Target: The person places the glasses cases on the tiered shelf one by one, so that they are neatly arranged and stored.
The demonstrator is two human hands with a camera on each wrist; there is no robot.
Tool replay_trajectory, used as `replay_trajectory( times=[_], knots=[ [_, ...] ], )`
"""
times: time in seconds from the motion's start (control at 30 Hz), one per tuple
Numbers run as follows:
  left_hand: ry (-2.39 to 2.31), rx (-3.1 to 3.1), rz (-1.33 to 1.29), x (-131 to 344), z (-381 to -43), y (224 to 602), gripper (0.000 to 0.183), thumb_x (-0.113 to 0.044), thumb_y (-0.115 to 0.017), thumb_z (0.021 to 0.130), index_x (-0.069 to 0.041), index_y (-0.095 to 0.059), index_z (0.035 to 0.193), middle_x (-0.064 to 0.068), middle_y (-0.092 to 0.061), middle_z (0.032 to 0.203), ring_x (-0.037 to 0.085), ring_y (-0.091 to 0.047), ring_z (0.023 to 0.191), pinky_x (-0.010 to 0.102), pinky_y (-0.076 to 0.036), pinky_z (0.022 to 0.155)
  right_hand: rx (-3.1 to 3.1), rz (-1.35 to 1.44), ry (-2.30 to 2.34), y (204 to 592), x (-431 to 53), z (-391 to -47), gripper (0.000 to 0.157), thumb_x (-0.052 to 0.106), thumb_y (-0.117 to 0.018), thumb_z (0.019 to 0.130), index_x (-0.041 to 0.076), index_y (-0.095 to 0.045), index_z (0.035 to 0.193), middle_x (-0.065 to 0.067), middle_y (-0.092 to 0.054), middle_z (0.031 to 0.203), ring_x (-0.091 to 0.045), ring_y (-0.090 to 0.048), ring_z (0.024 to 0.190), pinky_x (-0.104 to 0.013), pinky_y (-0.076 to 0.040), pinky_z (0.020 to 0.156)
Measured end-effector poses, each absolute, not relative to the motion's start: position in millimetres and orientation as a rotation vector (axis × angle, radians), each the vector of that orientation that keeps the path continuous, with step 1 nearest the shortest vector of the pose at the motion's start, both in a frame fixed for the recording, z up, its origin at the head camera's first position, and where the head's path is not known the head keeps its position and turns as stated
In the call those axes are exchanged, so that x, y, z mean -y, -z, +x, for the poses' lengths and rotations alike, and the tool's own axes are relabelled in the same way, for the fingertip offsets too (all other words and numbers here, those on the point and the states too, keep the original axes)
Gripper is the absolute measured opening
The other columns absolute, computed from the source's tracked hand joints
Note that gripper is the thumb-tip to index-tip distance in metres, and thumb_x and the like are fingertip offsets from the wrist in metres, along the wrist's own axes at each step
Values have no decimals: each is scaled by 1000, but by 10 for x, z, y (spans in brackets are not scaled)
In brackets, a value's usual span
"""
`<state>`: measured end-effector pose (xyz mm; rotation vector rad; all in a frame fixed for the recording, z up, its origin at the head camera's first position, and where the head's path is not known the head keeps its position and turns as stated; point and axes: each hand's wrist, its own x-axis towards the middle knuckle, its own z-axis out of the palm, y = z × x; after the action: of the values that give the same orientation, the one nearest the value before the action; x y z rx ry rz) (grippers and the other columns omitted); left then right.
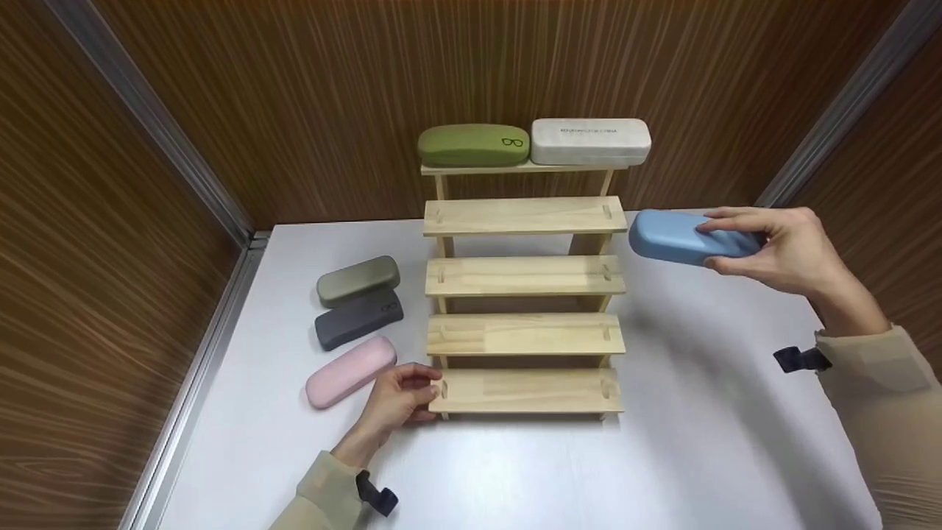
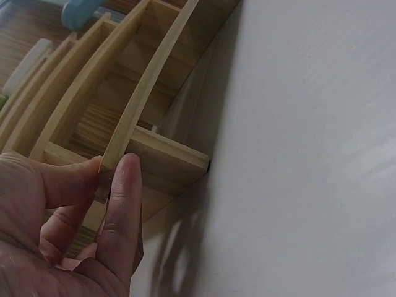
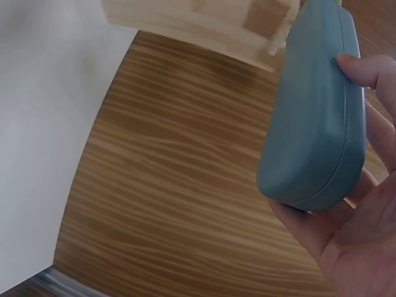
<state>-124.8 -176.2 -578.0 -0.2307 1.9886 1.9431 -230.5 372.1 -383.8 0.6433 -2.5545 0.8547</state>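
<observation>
My right hand [image 1: 784, 246] grips a blue glasses case [image 1: 673, 235] in the air, right of a tiered wooden rack [image 1: 524, 276]. The right wrist view shows thumb and fingers around the same blue case [image 3: 312, 117]. My left hand [image 1: 397, 401] pinches the left end of the rack's lowest shelf; in the left wrist view its thumb and a finger lie on either side of the shelf board [image 2: 145, 93]. On the top shelf sit a green glasses case [image 1: 471, 146] with a spectacles mark and, right beside it, a white glasses case [image 1: 591, 142].
Left of the rack on the white table [image 1: 508, 478] lie an olive-grey case [image 1: 359, 281], a dark grey case [image 1: 359, 319] and a pink case [image 1: 351, 372]. Wood-grain panels [image 1: 331, 103] with metal edge rails enclose the table at the back and sides.
</observation>
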Motion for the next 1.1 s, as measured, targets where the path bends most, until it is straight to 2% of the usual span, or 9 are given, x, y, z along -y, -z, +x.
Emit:
replay_trajectory(
  times=[0.03, 0.1, 0.13, 0.27, 0.33, 0.87, 1.1],
  knots=[
    [-1944, -1989, -230, 1763, -1249, 5782, 28, 0, -78, 99, 5, -74, 126, 7, -75, 107, 14, -76, 85, 30, -71, 68, 2557, 646, -858, 3823, -3698, -2311, 52, -5, -102, 69, 12, -89, 117, 20, -81, 124, 27, -61, 103, 5, -44, 92],
    [-1939, -1997, -236, 1767, -1247, 5776, 28, -1, -78, 99, 4, -74, 126, 8, -76, 107, 14, -76, 85, 30, -70, 68, 2553, 657, -873, 3807, -3650, -2330, 52, -6, -102, 70, 12, -89, 117, 16, -81, 125, 26, -62, 105, 4, -45, 93],
    [-1936, -2002, -239, 1769, -1249, 5773, 28, -1, -78, 99, 4, -74, 126, 8, -76, 108, 14, -76, 85, 30, -70, 68, 2548, 667, -879, 3798, -3623, -2341, 52, -6, -101, 70, 12, -89, 117, 9, -83, 125, 25, -62, 104, 4, -45, 93],
    [-1926, -2015, -257, 1770, -1250, 5765, 27, 0, -79, 98, 3, -75, 125, 8, -76, 108, 14, -75, 83, 30, -70, 67, 2538, 696, -899, 3774, -3515, -2386, 51, -7, -101, 70, 11, -89, 117, -5, -85, 124, 22, -65, 103, 2, -46, 90],
    [-1926, -2013, -256, 1765, -1252, 5770, 27, 0, -79, 98, 3, -75, 124, 8, -76, 106, 14, -75, 82, 29, -70, 66, 2533, 712, -887, 3757, -3464, -2403, 51, -7, -101, 70, 12, -90, 116, -17, -85, 123, 23, -64, 103, 2, -47, 89],
    [-1942, -1998, -237, 1755, -1254, 5777, 27, 1, -79, 98, 5, -74, 124, 6, -76, 104, 13, -75, 82, 28, -69, 66, 2514, 854, -888, 3644, -3085, -2669, 45, -6, -95, 75, 10, -89, 116, -23, -84, 125, 28, -61, 106, 2, -48, 87],
    [-1941, -1995, -232, 1758, -1246, 5779, 27, 2, -78, 98, 5, -74, 125, 5, -75, 103, 13, -75, 81, 28, -69, 65, 2530, 841, -899, 3664, -2924, -2793, 43, -4, -94, 77, 11, -89, 117, -19, -84, 127, 26, -62, 104, 2, -49, 86]
  ],
)
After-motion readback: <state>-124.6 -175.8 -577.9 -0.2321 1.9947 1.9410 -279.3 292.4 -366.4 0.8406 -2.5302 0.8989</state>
